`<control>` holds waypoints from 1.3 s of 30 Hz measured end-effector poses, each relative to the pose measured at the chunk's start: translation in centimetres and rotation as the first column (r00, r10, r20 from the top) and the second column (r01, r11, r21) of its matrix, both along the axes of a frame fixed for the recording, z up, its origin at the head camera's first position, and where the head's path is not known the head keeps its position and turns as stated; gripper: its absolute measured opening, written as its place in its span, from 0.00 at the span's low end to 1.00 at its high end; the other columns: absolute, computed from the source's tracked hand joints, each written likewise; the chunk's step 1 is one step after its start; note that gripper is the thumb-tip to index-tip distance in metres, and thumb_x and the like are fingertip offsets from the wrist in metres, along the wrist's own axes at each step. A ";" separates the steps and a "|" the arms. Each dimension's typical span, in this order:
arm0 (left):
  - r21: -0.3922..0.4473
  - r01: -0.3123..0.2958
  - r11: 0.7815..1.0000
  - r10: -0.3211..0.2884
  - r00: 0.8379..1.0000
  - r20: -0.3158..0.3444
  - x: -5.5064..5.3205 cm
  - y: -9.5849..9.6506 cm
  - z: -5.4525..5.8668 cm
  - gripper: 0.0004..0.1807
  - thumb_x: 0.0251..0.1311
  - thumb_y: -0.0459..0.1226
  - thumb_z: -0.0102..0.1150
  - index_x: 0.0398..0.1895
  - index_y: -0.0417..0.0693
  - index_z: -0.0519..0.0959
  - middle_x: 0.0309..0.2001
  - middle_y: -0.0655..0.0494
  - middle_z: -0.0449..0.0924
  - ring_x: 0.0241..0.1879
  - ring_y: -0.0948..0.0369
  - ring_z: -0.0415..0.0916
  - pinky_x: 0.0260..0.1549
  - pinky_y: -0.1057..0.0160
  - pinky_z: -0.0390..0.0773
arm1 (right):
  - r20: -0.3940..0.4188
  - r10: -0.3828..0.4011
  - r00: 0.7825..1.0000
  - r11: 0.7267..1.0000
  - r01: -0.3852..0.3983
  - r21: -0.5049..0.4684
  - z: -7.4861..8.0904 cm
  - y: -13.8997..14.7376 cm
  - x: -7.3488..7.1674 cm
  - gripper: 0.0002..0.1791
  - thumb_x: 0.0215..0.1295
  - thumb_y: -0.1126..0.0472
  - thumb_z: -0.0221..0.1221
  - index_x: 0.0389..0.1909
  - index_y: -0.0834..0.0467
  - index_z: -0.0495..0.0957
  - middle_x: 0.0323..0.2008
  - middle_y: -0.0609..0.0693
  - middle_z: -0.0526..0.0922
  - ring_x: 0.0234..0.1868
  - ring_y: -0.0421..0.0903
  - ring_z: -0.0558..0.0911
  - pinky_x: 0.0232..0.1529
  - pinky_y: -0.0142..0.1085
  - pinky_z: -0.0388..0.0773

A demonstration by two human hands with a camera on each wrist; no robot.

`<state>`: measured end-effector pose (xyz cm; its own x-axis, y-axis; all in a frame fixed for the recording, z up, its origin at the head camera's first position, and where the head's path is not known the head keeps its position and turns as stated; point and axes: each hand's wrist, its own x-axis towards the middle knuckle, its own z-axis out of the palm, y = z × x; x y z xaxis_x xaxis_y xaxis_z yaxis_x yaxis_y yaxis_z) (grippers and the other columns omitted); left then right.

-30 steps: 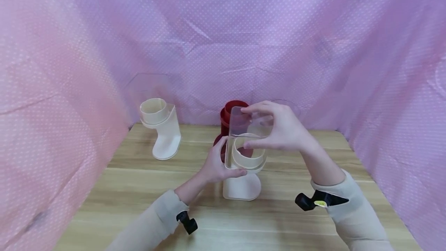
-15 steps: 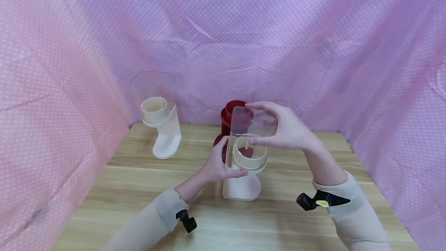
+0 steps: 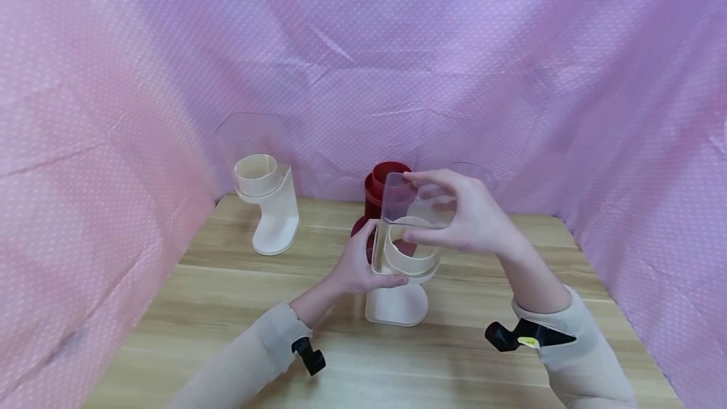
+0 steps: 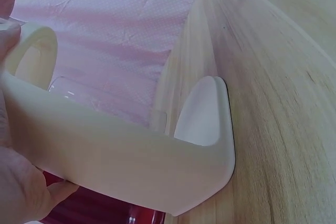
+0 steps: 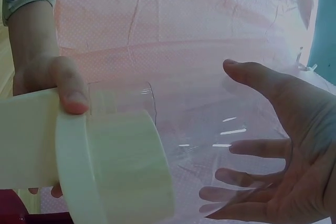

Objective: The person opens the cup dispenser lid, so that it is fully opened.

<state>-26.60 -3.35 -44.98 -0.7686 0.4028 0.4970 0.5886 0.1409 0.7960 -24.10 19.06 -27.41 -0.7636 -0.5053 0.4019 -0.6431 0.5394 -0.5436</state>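
Observation:
A cream plastic stand [image 3: 397, 306] with a round collar stands upright on the table in front of me. My left hand [image 3: 359, 264] grips it just below the collar, thumb on the near side and fingers behind. A clear plastic cover [image 5: 197, 124] reaches up from the collar. My right hand [image 3: 479, 216] is curved around the cover's upper end, thumb and fingers spread on either side. In the right wrist view its fingers show through the clear wall. How the cover's lower end sits in the collar is hard to see.
A red stand [image 3: 372, 189] of similar shape is behind the held one, partly hidden. At the back left stands another cream stand [image 3: 275, 226] with a clear part above it. Pink dotted cloth [image 3: 363, 49] surrounds the wooden table [image 3: 244, 298].
The head view has shifted slightly. My right hand has moved a little along the clear cover. The left hand keeps its grip, and the held stand has barely moved.

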 end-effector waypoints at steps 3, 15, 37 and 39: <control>0.013 0.004 1.000 -0.004 1.000 -0.019 -0.1 0.1 0.0 0.49 0.40 0.43 0.87 0.68 0.47 0.71 0.60 0.54 0.82 0.57 0.51 0.80 0.62 0.57 0.82 | -0.022 -0.010 1.000 1.000 0.010 0.002 0.0 0.0 0.2 0.44 0.48 0.51 0.84 0.69 0.49 0.80 0.63 0.46 0.86 0.55 0.47 0.88 0.56 0.48 0.89; 0.012 -0.008 1.000 0.008 1.000 0.002 0.2 0.0 0.1 0.49 0.39 0.44 0.86 0.68 0.52 0.70 0.61 0.56 0.81 0.59 0.55 0.79 0.63 0.54 0.81 | 0.025 -0.017 1.000 0.999 0.016 0.035 0.7 -0.1 -0.6 0.45 0.46 0.49 0.85 0.68 0.49 0.81 0.60 0.48 0.88 0.54 0.49 0.89 0.53 0.48 0.90; 0.021 0.037 0.999 -0.038 0.997 0.065 0.1 -0.2 0.2 0.50 0.40 0.42 0.87 0.70 0.53 0.69 0.62 0.56 0.79 0.61 0.50 0.78 0.63 0.55 0.83 | -0.056 0.080 0.995 0.991 -0.074 0.107 1.7 -0.3 -0.3 0.41 0.49 0.52 0.83 0.67 0.52 0.80 0.60 0.45 0.85 0.58 0.47 0.85 0.63 0.50 0.84; 0.018 0.028 0.999 -0.029 0.998 0.051 0.1 -0.3 0.2 0.50 0.40 0.41 0.87 0.69 0.52 0.69 0.62 0.56 0.79 0.61 0.51 0.78 0.62 0.57 0.83 | -0.081 0.081 0.993 0.992 -0.073 0.102 1.9 -0.3 0.2 0.43 0.46 0.50 0.85 0.66 0.50 0.81 0.59 0.43 0.85 0.58 0.44 0.84 0.63 0.48 0.83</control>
